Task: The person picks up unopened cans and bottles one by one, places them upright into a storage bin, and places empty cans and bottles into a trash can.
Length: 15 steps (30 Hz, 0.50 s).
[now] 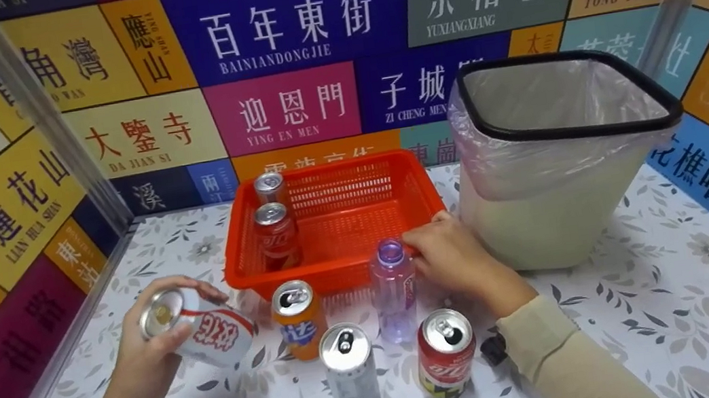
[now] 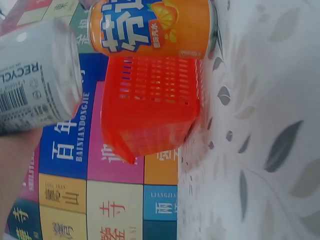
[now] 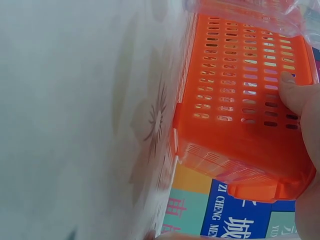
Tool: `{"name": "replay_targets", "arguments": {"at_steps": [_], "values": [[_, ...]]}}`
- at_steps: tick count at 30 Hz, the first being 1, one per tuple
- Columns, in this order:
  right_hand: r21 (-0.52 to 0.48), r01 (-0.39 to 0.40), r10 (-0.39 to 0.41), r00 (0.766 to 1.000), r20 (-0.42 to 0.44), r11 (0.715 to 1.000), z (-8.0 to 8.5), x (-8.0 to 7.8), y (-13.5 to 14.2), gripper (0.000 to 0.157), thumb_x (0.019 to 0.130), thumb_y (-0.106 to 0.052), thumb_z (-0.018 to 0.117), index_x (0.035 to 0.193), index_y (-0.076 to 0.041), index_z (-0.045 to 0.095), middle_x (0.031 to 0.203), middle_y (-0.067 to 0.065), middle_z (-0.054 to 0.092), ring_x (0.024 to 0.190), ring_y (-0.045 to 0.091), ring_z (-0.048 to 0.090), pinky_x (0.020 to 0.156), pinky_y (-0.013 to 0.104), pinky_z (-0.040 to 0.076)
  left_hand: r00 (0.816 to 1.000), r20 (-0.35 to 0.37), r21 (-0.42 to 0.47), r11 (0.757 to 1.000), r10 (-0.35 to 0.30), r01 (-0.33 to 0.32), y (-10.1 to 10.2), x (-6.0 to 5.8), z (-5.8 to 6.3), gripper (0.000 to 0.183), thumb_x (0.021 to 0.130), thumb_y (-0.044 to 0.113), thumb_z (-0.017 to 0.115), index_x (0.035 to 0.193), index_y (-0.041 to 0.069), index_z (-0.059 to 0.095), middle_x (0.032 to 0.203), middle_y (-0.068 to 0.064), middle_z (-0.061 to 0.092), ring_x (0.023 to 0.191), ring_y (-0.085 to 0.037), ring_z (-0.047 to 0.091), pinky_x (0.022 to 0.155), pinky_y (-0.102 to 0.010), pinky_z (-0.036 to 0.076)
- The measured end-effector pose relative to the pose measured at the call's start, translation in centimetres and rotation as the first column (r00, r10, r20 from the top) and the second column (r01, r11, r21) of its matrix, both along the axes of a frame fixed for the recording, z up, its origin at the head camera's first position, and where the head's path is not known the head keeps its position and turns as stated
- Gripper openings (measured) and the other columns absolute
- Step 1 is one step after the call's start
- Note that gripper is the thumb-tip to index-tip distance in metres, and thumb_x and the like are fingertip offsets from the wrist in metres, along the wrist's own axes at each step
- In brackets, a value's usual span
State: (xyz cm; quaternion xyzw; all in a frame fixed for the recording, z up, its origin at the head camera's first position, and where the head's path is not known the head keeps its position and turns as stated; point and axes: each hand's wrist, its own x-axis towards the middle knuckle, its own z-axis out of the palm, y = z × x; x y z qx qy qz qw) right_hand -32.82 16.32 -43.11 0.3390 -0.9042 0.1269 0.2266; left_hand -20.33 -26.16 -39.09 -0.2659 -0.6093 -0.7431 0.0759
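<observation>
My left hand (image 1: 144, 343) grips a white drink can (image 1: 218, 330) with a red stripe, tilted and raised left of the red basket (image 1: 337, 275). Its base shows in the left wrist view. At the basket's front right corner, my right hand (image 1: 455, 258) holds the rim; in the right wrist view the thumb (image 3: 292, 92) lies against the slotted wall. A red can (image 1: 278, 240) and another can (image 1: 269, 184) stand in the basket's left side. Before it stand an orange can (image 1: 301, 332), a clear purple bottle (image 1: 396, 296), a silver-white can (image 1: 353, 384) and a red can (image 1: 445, 358).
A pale bin (image 1: 535, 216) with a black rim and plastic liner stands right of the basket. The table bears a leaf-patterned cloth (image 1: 658, 323). A wall of coloured street-name panels (image 1: 290, 19) rises behind, with clear posts at both sides.
</observation>
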Motion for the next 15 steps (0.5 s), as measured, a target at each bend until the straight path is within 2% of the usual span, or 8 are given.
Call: {"name": "replay_targets", "arguments": {"at_steps": [6,10,15], "values": [[0.012,0.006,-0.006,1.000,0.024,1.000,0.3,0.0,-0.4,0.011,0.092,-0.007,0.074,0.087,-0.016,0.069,0.081,0.000,0.075,0.071,0.023,0.064,0.080,0.039,0.043,0.993,0.030,0.032,0.993,0.115,-0.116,0.9,-0.7,2.5,0.039,0.093,-0.010,0.050,0.122,0.009,0.066,0.115,-0.011,0.075,0.108,-0.027,0.072,0.093,-0.041,0.061],[0.013,0.020,-0.020,0.999,0.034,1.000,0.4,0.2,-0.2,0.012,0.091,-0.007,0.076,0.086,-0.017,0.069,0.081,-0.001,0.075,0.071,0.023,0.063,0.080,0.039,0.043,0.987,0.010,0.089,0.983,0.161,-0.162,1.9,-1.5,3.7,0.034,0.094,-0.010,0.052,0.122,0.006,0.065,0.115,-0.015,0.074,0.107,-0.029,0.071,0.092,-0.041,0.061],[0.012,-0.007,0.008,1.000,-0.014,1.000,0.1,0.2,0.2,0.016,0.090,-0.006,0.075,0.081,-0.016,0.064,0.075,0.000,0.072,0.069,0.024,0.066,0.078,0.041,0.045,0.974,-0.023,0.156,0.963,0.225,-0.219,3.5,-2.7,4.8,0.032,0.093,-0.009,0.054,0.120,0.004,0.066,0.112,-0.015,0.073,0.103,-0.029,0.070,0.087,-0.040,0.061]]}}
